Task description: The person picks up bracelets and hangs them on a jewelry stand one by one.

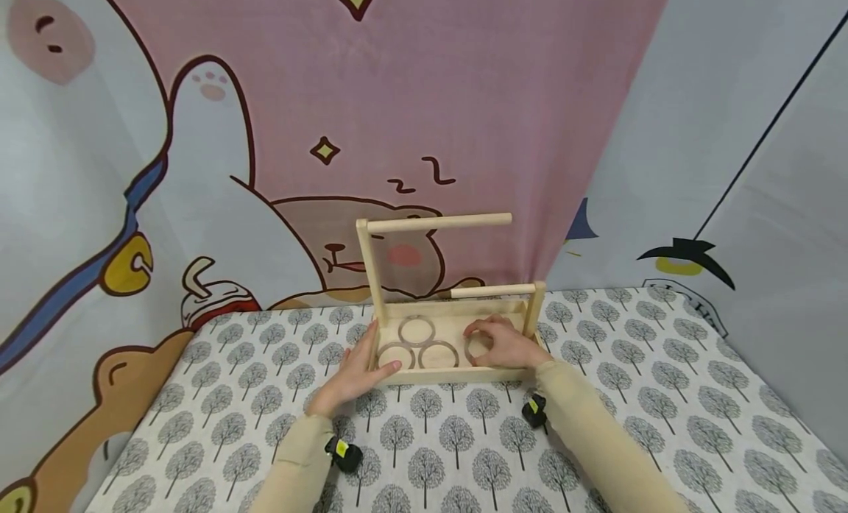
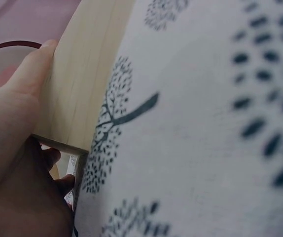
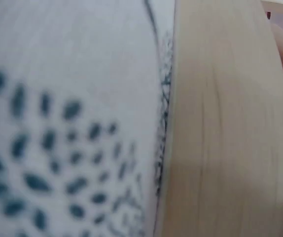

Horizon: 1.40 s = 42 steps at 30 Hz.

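Observation:
A pale wooden tray [image 1: 464, 377] has an upright at each end, each with a horizontal bar. My left hand [image 1: 358, 366] holds its left end, with the thumb over the front edge and the fingers along the side. In the left wrist view, that hand's thumb and fingers go around the wooden corner [image 2: 75, 98]. Over the tray's right part, my right hand [image 1: 506, 345] has its fingers curled on a clear ring [image 1: 467, 347], partly hidden by the hand. Three more clear rings [image 1: 457, 351] lie flat at the left. The right wrist view is mostly filled by the tray's front board [image 3: 225, 123].
The long upper bar [image 1: 440, 222] stretches right from the tall left post [image 1: 371, 270]. A shorter bar [image 1: 493, 291] reaches left from the low right post [image 1: 534, 310]. A tree-patterned cloth [image 1: 424, 447] covers the table. A cartoon curtain [image 1: 497, 130] hangs behind.

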Tool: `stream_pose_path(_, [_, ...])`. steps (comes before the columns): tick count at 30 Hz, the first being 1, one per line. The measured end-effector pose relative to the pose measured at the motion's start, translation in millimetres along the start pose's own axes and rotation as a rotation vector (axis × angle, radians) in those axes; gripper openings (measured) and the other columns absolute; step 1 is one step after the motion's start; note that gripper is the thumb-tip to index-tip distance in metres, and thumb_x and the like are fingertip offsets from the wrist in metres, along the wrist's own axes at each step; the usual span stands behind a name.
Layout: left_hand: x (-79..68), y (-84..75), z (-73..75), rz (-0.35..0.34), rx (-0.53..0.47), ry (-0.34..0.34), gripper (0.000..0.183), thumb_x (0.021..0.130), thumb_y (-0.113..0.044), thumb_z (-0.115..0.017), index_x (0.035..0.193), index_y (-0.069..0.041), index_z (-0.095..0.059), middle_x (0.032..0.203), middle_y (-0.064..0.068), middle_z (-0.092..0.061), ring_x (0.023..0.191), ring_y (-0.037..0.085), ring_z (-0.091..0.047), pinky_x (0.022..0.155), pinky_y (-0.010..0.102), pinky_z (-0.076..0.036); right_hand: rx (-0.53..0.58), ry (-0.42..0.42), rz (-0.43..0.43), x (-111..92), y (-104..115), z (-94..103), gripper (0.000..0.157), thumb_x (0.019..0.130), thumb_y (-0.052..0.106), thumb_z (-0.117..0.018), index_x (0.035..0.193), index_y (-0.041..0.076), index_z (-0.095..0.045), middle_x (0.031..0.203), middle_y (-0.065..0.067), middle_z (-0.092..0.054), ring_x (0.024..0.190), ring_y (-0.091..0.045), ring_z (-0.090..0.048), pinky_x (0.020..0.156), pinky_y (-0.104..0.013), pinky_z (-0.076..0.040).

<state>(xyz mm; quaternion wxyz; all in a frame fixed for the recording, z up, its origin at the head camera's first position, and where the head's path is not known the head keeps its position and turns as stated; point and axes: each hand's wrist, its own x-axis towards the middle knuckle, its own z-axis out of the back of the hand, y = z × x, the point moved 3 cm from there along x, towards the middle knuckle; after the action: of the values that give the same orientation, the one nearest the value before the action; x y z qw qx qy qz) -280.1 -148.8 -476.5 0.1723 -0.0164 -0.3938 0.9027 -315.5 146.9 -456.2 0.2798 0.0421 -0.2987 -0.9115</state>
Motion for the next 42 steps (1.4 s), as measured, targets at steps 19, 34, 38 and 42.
stream_pose_path(19, [-0.3, -2.6, 0.8, 0.009, 0.002, 0.001, 0.098, 0.089, -0.043, -0.065, 0.155, -0.004, -0.004, 0.158, 0.019, -0.010, 0.142, 0.041, -0.015, 0.107, 0.068, -0.001, 0.319, -0.027, 0.053, -1.6, 18.6, -0.3, 0.055, 0.076, 0.015, -0.080, 0.126, 0.010, -0.059, 0.124, -0.013, -0.050, 0.112, -0.034, -0.048, 0.092, -0.051, -0.044])
stream_pose_path(34, [-0.5, -0.2, -1.5, 0.019, 0.001, 0.007, 0.099, 0.089, -0.044, -0.065, 0.155, -0.004, -0.002, 0.158, 0.018, -0.009, 0.142, 0.041, -0.014, 0.107, 0.067, 0.000, 0.514, 0.038, 0.115, 0.6, 43.0, -7.6, 0.056, 0.080, 0.010, -0.075, 0.132, 0.007, -0.054, 0.121, -0.023, -0.049, 0.105, -0.043, -0.051, 0.084, -0.041, -0.048])
stream_pose_path(38, [-1.1, -0.6, -1.0, 0.016, 0.010, 0.009, 0.098, 0.090, -0.044, -0.064, 0.155, -0.004, -0.002, 0.158, 0.018, -0.010, 0.142, 0.041, -0.014, 0.107, 0.068, -0.001, 0.540, 0.038, 0.139, 1.5, 50.0, -9.4, 0.056, 0.081, 0.014, -0.076, 0.132, 0.010, -0.054, 0.123, -0.021, -0.050, 0.107, -0.043, -0.049, 0.087, -0.048, -0.048])
stream_pose_path(42, [-1.2, -1.1, -0.4, 0.010, 0.014, 0.012, 0.098, 0.089, -0.043, -0.064, 0.155, -0.004, -0.003, 0.158, 0.019, -0.010, 0.141, 0.042, -0.015, 0.106, 0.070, -0.003, 0.537, 0.022, 0.177, 2.0, 58.8, -9.0, 0.056, 0.080, 0.011, -0.075, 0.132, 0.010, -0.054, 0.126, -0.015, -0.051, 0.111, -0.042, -0.048, 0.091, -0.055, -0.046])
